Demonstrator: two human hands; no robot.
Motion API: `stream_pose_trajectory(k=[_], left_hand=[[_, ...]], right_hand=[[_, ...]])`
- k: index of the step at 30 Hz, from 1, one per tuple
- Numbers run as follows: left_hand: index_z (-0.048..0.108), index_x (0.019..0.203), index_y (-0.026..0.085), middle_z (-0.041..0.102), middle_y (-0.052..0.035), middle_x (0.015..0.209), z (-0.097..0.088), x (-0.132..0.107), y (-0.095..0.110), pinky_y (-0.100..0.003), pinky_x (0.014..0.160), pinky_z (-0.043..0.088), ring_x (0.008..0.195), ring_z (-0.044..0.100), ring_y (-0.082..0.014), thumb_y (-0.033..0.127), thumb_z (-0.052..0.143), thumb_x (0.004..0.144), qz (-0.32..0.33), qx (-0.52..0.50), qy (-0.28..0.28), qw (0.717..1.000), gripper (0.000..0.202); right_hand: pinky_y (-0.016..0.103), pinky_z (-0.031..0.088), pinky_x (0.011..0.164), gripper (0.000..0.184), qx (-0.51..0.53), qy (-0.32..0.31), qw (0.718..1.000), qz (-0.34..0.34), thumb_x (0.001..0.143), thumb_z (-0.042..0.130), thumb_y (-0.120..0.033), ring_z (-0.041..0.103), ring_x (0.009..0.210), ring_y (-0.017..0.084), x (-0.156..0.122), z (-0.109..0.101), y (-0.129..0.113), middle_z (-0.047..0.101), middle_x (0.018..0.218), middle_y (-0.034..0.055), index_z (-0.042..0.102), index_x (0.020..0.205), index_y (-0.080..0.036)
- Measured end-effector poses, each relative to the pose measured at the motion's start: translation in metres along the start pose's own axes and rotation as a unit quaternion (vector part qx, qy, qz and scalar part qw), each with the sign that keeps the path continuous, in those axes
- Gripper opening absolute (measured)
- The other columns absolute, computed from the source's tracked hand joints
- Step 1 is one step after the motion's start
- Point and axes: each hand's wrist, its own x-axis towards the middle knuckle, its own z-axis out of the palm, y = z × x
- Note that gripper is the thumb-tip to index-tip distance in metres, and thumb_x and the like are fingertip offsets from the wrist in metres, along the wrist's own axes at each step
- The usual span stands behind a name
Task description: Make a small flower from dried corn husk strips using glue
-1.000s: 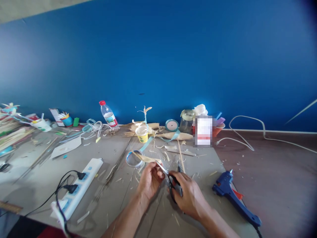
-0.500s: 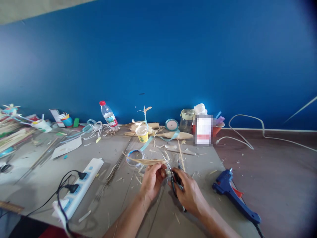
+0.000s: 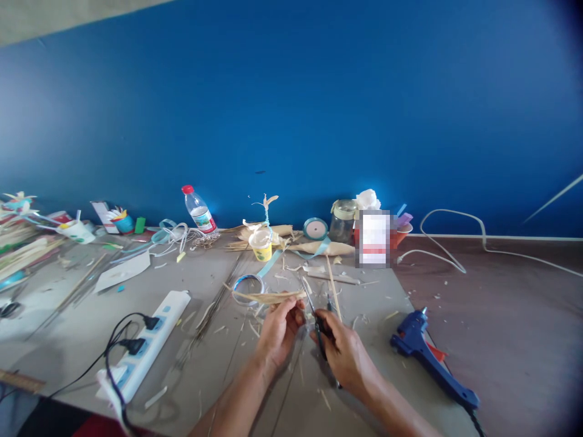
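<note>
My left hand (image 3: 281,332) pinches the right end of a dry, straw-coloured husk leaf (image 3: 266,297), which stretches out to the left over a roll of tape (image 3: 247,287). In my right hand (image 3: 342,347) is a pair of black-handled scissors (image 3: 321,335). The blades point up and away, close to the leaf's held end; whether they touch it I cannot tell. Beyond the right hand a thin pale stick (image 3: 334,282) lies on the table, with dry scraps around it. A yellow paper cup (image 3: 262,246) holding a twisted stem stands further back.
To the right rests a blue glue gun (image 3: 432,361). A white power strip (image 3: 144,346) with black plugs lies at the left. Along the blue wall stand a bottle (image 3: 200,211), a glass jar (image 3: 344,221) and a ribbon spool (image 3: 315,229). Offcuts litter the grey tabletop (image 3: 218,376).
The scissor blades have shifted slightly and look closer together. The leaf has turned a little in my left hand. Everything else stays where it was.
</note>
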Motion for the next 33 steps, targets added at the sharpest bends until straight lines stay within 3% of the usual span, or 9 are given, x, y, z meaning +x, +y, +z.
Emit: stream_pose_trajectory(k=[4,8,12,18,24,27,30,33], left_hand=[[0.063,0.069,0.013,0.060,0.0006,0.063,-0.002,0.002,0.002,-0.020,0.050,0.036,0.048,0.047,-0.0054,0.024,0.067,0.065,0.006,-0.001,0.021,1.000,0.012],[0.064,0.067,0.013,0.058,0.0010,0.059,-0.001,0.003,0.004,-0.020,0.048,0.032,0.046,0.045,-0.0056,0.024,0.069,0.061,0.030,0.061,0.033,0.997,0.014],[0.066,0.066,0.013,0.051,0.0031,0.047,0.000,0.002,0.003,-0.021,0.046,0.029,0.043,0.041,-0.0069,0.022,0.065,0.063,0.058,0.176,0.020,0.983,0.009],[0.063,0.059,0.013,0.049,0.0027,0.045,-0.002,0.002,-0.004,-0.021,0.042,0.026,0.039,0.039,-0.0072,0.017,0.061,0.063,0.032,0.298,-0.023,0.954,0.006],[0.066,0.062,0.013,0.054,0.0000,0.048,-0.002,0.000,-0.007,-0.021,0.041,0.027,0.040,0.040,-0.0078,0.021,0.063,0.065,0.011,0.336,-0.081,0.938,0.009],[0.068,0.067,0.012,0.056,-0.0017,0.052,0.002,-0.003,-0.005,-0.021,0.042,0.029,0.041,0.040,-0.0072,0.029,0.064,0.068,0.007,0.320,-0.094,0.943,0.017],[0.066,0.081,0.013,0.061,-0.0037,0.070,0.007,-0.005,-0.006,-0.020,0.045,0.033,0.049,0.044,-0.0083,0.034,0.065,0.068,0.019,0.291,-0.106,0.951,0.024],[0.063,0.082,0.013,0.056,-0.0014,0.069,0.009,-0.006,-0.007,-0.020,0.047,0.035,0.052,0.044,-0.0087,0.036,0.064,0.069,0.029,0.304,-0.117,0.945,0.026]], right_hand=[[0.024,0.047,0.063,0.026,0.118,0.023,0.992,0.047,0.081,0.049,-0.035,0.059,0.070,0.016,0.002,-0.003,0.000,0.061,0.076,0.0029,0.053,0.100,-0.018],[0.025,0.048,0.069,0.034,0.206,0.057,0.975,0.054,0.076,0.056,-0.041,0.058,0.076,0.015,0.006,-0.013,-0.001,0.060,0.081,0.0022,0.053,0.101,-0.019],[0.025,0.049,0.066,0.033,0.186,0.014,0.981,0.060,0.074,0.060,-0.036,0.058,0.071,0.015,0.008,-0.015,0.002,0.059,0.077,0.0015,0.054,0.100,-0.017],[0.023,0.047,0.061,0.036,0.160,0.128,0.979,0.014,0.072,0.059,-0.026,0.057,0.069,0.013,0.011,-0.009,0.007,0.061,0.081,0.0019,0.048,0.106,-0.019],[0.025,0.047,0.065,0.033,0.138,0.111,0.984,0.029,0.066,0.053,-0.017,0.059,0.068,0.013,0.011,-0.009,0.004,0.061,0.078,0.0014,0.052,0.099,-0.017],[0.023,0.046,0.059,0.032,0.201,0.127,0.970,0.055,0.065,0.056,-0.020,0.057,0.063,0.013,0.014,-0.007,0.002,0.059,0.071,-0.0006,0.052,0.096,-0.017],[0.020,0.042,0.050,0.034,0.287,0.143,0.943,0.093,0.063,0.062,-0.025,0.053,0.054,0.010,0.018,-0.005,0.001,0.056,0.062,-0.0037,0.050,0.094,-0.016],[0.020,0.041,0.049,0.038,0.336,0.150,0.923,0.113,0.059,0.067,-0.028,0.051,0.052,0.010,0.019,-0.003,-0.002,0.055,0.060,-0.0049,0.051,0.091,-0.016]])
